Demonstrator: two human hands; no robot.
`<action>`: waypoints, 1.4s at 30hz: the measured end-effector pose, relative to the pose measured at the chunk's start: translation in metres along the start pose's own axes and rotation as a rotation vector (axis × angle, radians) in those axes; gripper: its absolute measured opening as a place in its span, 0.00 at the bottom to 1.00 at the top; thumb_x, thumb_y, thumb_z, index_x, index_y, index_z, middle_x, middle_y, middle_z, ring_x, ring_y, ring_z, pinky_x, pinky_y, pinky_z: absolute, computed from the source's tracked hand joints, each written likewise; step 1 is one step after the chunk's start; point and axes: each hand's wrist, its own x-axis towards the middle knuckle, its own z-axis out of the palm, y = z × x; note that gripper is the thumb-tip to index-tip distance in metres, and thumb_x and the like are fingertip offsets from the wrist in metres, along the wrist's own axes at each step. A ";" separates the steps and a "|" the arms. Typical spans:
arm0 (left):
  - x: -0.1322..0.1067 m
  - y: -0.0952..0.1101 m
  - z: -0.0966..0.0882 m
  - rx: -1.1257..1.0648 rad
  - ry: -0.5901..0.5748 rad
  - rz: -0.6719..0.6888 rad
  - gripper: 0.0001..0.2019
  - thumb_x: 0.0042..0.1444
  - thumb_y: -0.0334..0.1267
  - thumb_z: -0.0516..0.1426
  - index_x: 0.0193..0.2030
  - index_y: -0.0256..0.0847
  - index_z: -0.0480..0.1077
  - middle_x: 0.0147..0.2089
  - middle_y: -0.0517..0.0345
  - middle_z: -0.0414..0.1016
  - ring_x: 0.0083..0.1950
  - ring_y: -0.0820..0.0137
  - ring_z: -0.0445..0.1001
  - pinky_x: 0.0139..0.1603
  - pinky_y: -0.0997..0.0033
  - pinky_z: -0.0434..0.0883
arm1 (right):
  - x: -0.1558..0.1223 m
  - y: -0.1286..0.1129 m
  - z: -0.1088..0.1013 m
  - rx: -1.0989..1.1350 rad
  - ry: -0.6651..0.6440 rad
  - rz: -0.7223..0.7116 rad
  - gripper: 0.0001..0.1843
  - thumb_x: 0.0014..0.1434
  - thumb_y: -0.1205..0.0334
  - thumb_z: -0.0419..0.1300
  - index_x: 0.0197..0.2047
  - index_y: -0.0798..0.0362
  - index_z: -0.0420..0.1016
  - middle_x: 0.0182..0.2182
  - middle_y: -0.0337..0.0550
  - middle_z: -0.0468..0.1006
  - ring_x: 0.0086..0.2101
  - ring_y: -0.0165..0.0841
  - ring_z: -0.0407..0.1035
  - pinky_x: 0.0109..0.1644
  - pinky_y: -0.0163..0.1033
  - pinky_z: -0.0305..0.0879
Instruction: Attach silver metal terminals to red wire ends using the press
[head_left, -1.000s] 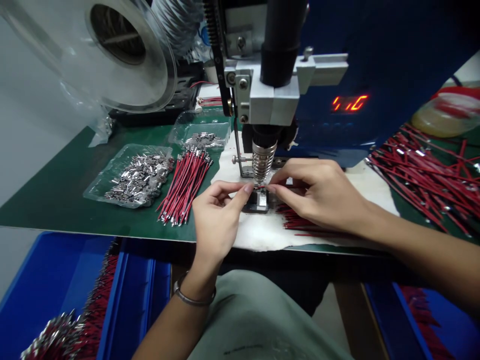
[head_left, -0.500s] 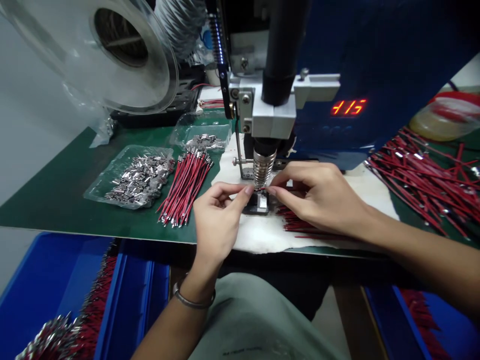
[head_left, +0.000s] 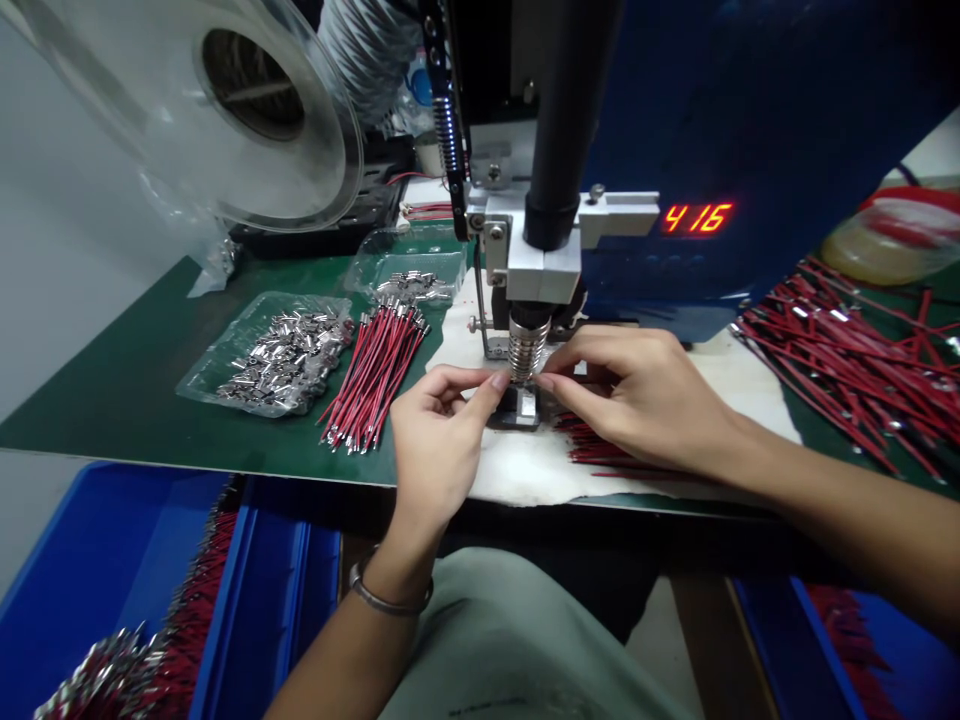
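My left hand (head_left: 441, 440) is closed in a pinch at the left of the machine's spring-wrapped tip (head_left: 527, 348). What its thumb and finger hold is too small to make out. From the other side my right hand (head_left: 637, 390) pinches what looks like the end of a thin red wire, mostly hidden by the fingertips. Both sets of fingertips meet just under the tip, above a small metal block (head_left: 527, 403). Below my right palm lie several red wires (head_left: 592, 440) on white paper (head_left: 517, 475).
Left of the hands, red-and-black wires with metal parts (head_left: 375, 375) lie beside a clear tray (head_left: 196, 375) of small silver parts. More red wires (head_left: 847, 350) spread at the right. The blue machine (head_left: 720, 120) shows 416. Blue bins (head_left: 142, 510) stand below the table edge.
The machine's silver head block has come down, and the red display has gone from 415 to 416. Both hands keep their pinches at the tip. The camera view has shifted slightly.
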 end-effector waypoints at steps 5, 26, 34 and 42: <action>-0.001 0.000 0.001 -0.023 -0.002 -0.004 0.09 0.50 0.41 0.73 0.31 0.39 0.82 0.30 0.56 0.81 0.29 0.74 0.73 0.28 0.76 0.65 | 0.001 0.000 0.000 -0.002 -0.002 -0.011 0.05 0.63 0.70 0.66 0.34 0.54 0.80 0.30 0.42 0.83 0.27 0.31 0.74 0.30 0.37 0.64; -0.001 0.003 0.001 -0.016 -0.003 -0.019 0.09 0.51 0.41 0.72 0.31 0.38 0.81 0.30 0.55 0.82 0.29 0.72 0.74 0.29 0.74 0.67 | -0.001 0.000 0.001 -0.049 -0.017 -0.011 0.05 0.65 0.67 0.64 0.36 0.54 0.80 0.31 0.43 0.83 0.27 0.32 0.73 0.32 0.38 0.65; -0.001 0.003 0.001 -0.002 0.008 -0.011 0.10 0.51 0.42 0.73 0.31 0.38 0.81 0.30 0.55 0.81 0.30 0.72 0.73 0.28 0.74 0.66 | 0.000 0.001 0.001 -0.044 -0.017 -0.008 0.04 0.65 0.67 0.64 0.36 0.54 0.80 0.30 0.42 0.82 0.28 0.32 0.73 0.32 0.38 0.65; -0.003 0.003 -0.001 -0.012 -0.011 -0.013 0.10 0.52 0.43 0.72 0.32 0.39 0.82 0.29 0.56 0.80 0.28 0.74 0.70 0.26 0.75 0.61 | 0.002 0.006 -0.003 0.035 -0.052 -0.113 0.04 0.65 0.68 0.66 0.36 0.53 0.81 0.31 0.42 0.83 0.30 0.32 0.75 0.32 0.37 0.67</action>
